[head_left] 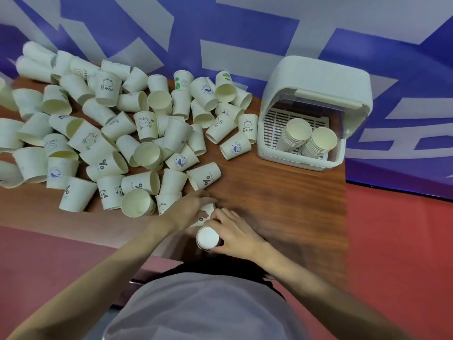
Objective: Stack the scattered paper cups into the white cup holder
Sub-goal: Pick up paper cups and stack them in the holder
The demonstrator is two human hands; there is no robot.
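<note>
A short stack of paper cups [207,238] lies on its side at the near edge of the wooden table [282,192], its white base turned toward the camera. The right hand [235,233] curls round this stack from the right, its grip pinching the cup wall. The left hand [193,207] reaches in from the left, fingers bent over the far end of the same stack, touching a cup [208,209] there; whether that grip is closed on it cannot be told because of blur.

The scattered cups [110,133] cover the left and middle of the table, most lying on their sides, some upright or inverted, several printed with "Bear", "Hi" and round blue emblems. 1 cup marked with black strokes [204,178] lies just beyond the left hand.

The white cup holder [316,77] stands at the far right of the table, lid raised. Inside it, 2 stacks [310,138] lean side by side on the slatted tray, mouths up.

A blue-and-white wall [220,33] runs behind; red floor [397,253] lies to the right.
</note>
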